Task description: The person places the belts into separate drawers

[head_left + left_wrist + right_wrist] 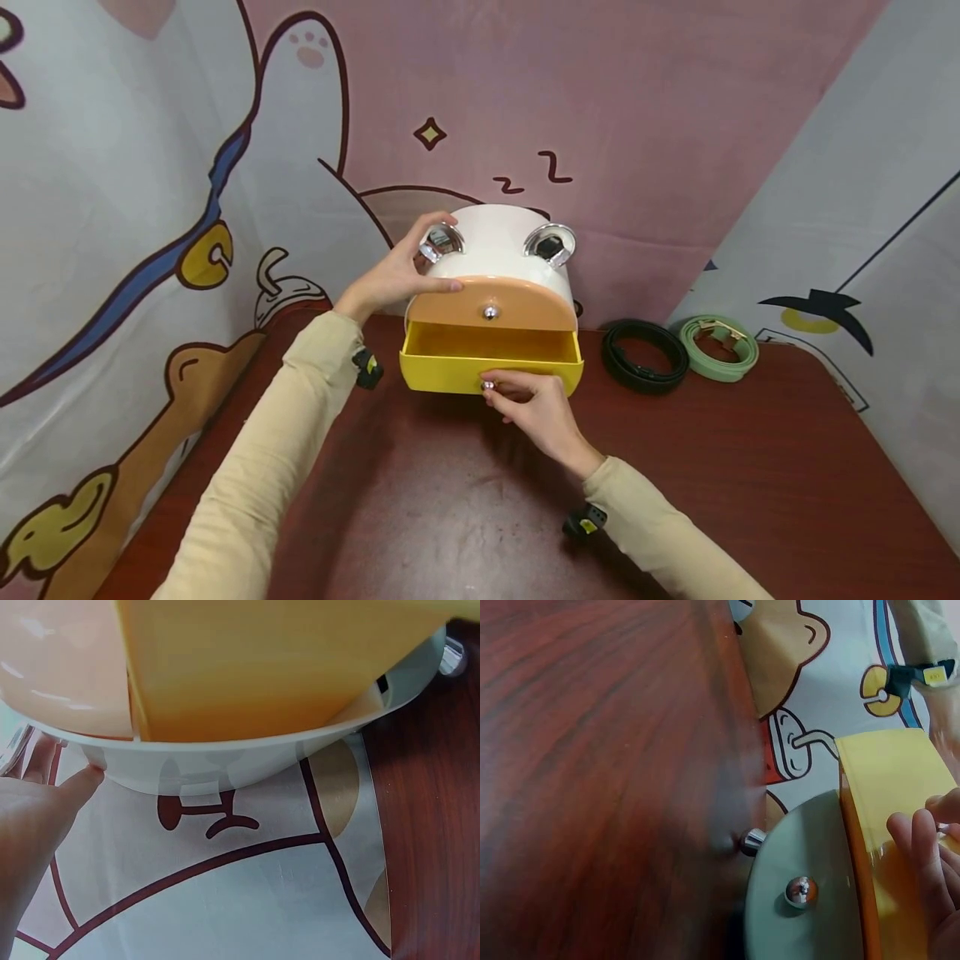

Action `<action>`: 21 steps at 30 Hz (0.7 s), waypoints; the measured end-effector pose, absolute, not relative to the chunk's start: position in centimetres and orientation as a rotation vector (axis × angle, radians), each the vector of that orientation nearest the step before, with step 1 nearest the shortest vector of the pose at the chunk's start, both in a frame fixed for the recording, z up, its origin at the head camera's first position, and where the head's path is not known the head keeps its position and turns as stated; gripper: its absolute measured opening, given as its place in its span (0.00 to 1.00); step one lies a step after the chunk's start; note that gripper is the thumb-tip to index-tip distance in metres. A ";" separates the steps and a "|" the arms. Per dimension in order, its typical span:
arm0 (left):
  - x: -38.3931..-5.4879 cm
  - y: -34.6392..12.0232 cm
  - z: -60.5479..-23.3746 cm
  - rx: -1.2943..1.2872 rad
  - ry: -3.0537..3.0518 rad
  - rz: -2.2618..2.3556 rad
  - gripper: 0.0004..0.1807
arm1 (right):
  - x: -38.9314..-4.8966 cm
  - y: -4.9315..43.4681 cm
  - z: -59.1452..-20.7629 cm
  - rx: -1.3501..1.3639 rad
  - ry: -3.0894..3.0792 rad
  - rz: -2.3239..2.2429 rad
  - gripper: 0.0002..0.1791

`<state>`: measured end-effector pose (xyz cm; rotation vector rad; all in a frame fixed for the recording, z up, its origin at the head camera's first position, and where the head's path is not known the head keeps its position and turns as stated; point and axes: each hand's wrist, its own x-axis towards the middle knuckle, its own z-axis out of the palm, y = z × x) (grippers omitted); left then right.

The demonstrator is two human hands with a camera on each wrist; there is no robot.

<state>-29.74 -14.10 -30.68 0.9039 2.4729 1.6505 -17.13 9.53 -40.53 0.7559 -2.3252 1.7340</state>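
A white drawer box with two shiny silver knobs like eyes on top stands against the backdrop. Its peach upper drawer sits in the body. Below it the yellow drawer is pulled out, and its inside looks bare. My left hand grips the box's upper left side, thumb at the front rim and fingers by the left silver knob. With thumb and fingertips my right hand pinches the small silver knob on the yellow drawer. In the right wrist view silver feet show under the grey-green base.
To the right of the box lie a coiled black belt and a coiled light green belt. The dark red-brown table meets a cartoon-printed cloth behind and at the sides.
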 end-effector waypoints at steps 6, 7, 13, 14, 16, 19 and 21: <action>-29.8 -14.1 -30.9 0.910 2.472 1.667 0.46 | -17.1 9.8 -42.0 0.829 -2.276 1.719 0.12; -29.8 -14.1 -30.8 0.911 2.474 1.666 0.46 | -17.1 9.8 -42.1 0.838 -2.266 1.722 0.12; -29.6 -14.1 -30.7 0.893 2.491 1.647 0.46 | -17.4 9.9 -42.4 0.938 -2.228 1.585 0.15; -29.6 -14.1 -30.7 0.890 2.489 1.647 0.46 | -17.4 9.9 -42.5 0.953 -2.221 1.543 0.16; -29.6 -14.1 -30.6 0.885 2.482 1.650 0.46 | -17.5 9.9 -42.7 0.976 -2.209 1.466 0.17; -29.8 -14.1 -30.7 0.881 2.469 1.655 0.46 | -17.6 9.8 -42.9 0.984 -2.183 1.414 0.17; -29.8 -14.1 -30.7 0.881 2.468 1.654 0.46 | -17.6 9.7 -43.1 0.979 -2.160 1.401 0.17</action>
